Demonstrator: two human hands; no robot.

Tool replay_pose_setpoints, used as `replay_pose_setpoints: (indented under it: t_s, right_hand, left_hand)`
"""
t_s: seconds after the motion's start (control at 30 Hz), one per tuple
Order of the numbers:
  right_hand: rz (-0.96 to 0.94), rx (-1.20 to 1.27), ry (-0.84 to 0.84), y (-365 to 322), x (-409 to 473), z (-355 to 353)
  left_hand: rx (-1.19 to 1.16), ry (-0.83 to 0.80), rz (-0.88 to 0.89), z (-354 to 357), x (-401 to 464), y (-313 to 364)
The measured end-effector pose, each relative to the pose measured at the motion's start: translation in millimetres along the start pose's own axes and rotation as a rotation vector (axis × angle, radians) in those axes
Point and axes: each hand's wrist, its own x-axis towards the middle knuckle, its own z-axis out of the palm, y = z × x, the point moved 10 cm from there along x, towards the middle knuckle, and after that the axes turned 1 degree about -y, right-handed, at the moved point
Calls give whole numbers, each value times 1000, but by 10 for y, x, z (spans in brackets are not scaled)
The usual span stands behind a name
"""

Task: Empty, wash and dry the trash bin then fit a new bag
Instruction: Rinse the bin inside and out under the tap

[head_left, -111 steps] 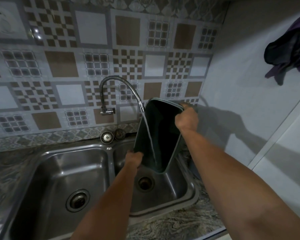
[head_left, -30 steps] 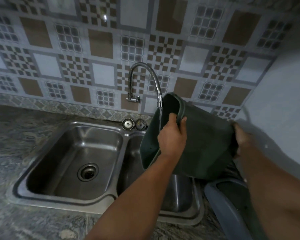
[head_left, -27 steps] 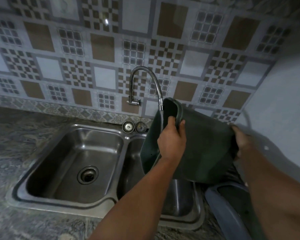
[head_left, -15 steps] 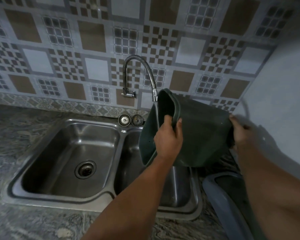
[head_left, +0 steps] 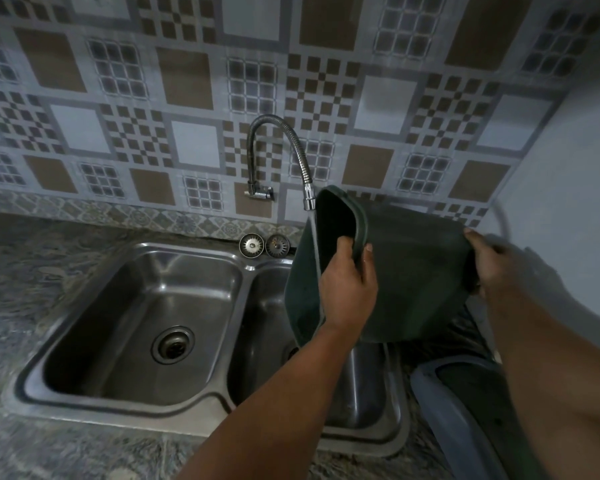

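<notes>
Head view: the dark green plastic trash bin [head_left: 413, 271] lies tipped sideways over the right basin of the steel double sink [head_left: 146, 323], mouth under the running chrome gooseneck tap [head_left: 291, 150], likely so rinse water drains. Left hand [head_left: 349, 289] clamps the rim; right hand [head_left: 492, 265] grips the base.

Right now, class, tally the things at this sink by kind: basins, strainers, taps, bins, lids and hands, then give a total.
Sink basins: 2 (left basin, right basin)
Loose strainers: 2 (left strainer, right strainer)
Taps: 1 (tap)
Green bins: 1 (bin)
Grey lids: 1 (lid)
Hands: 2 (left hand, right hand)
Total: 9
</notes>
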Motion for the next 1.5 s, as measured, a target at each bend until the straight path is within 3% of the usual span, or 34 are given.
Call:
replay_pose_setpoints:
  t_s: [0.57,0.8,0.97,1.1,1.2,1.37,1.5]
  right_hand:
    - [-20,-129,-59,-25,540,70]
    - [-42,-108,-260,234,-13,338]
    - [-53,-130,-219,312,-37,394]
    - [-28,-166,-143,367,41,306]
    - [-30,-180,-88,420,90,228]
    - [-68,-218,-108,290,-138,318]
    - [-43,-176,-57,367,-92,243]
  left_hand:
    - [8,-24,-85,149,430,182]
    - [-5,-63,-141,201,679,229]
    - [-93,3,-200,50,658,119]
    - [-130,-245,-66,114,589,147]
    - [72,-397,-83,151,472,18]
    - [1,-168,-288,-75,255,-241]
    - [-118,-253,-226,39,149,-159]
